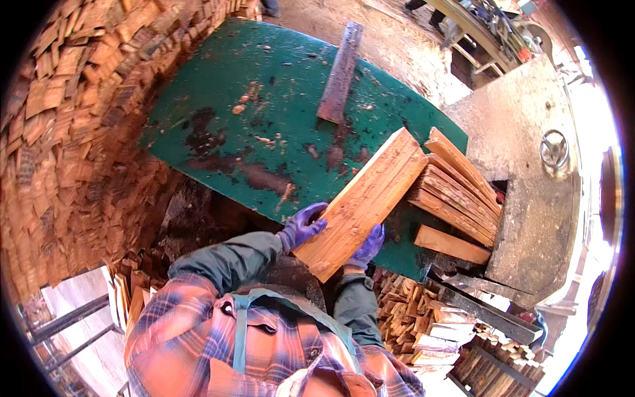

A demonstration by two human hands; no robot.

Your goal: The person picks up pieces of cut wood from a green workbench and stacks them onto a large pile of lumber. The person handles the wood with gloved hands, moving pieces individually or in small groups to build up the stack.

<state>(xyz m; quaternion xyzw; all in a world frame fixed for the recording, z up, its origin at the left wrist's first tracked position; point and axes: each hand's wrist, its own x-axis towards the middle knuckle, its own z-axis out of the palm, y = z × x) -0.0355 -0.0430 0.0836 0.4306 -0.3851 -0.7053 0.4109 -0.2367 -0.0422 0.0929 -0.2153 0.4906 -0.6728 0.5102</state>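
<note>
A long, light-brown wooden board [364, 205] slants in front of me, its far end over the green tabletop [225, 86] and its near end close to my chest. Lengthwise lines run along it; whether it is one thick piece or a few pressed together, I cannot tell. My left hand [302, 227], in a purple glove, grips its left edge. On the right edge is my right hand [368, 249], also gloved, with its fingers partly hidden behind the wood. Just to the right, several wooden boards [456, 195] stand fanned, and a single short board [452, 245] lies nearer me.
A dark, narrow bar [340, 73] lies across the table's far part. A large machine panel [536, 205] with a handwheel [554, 149] rises at the right. Cut wood pieces [73, 165] are heaped high on the left, and stacked wood [413, 311] stands below right.
</note>
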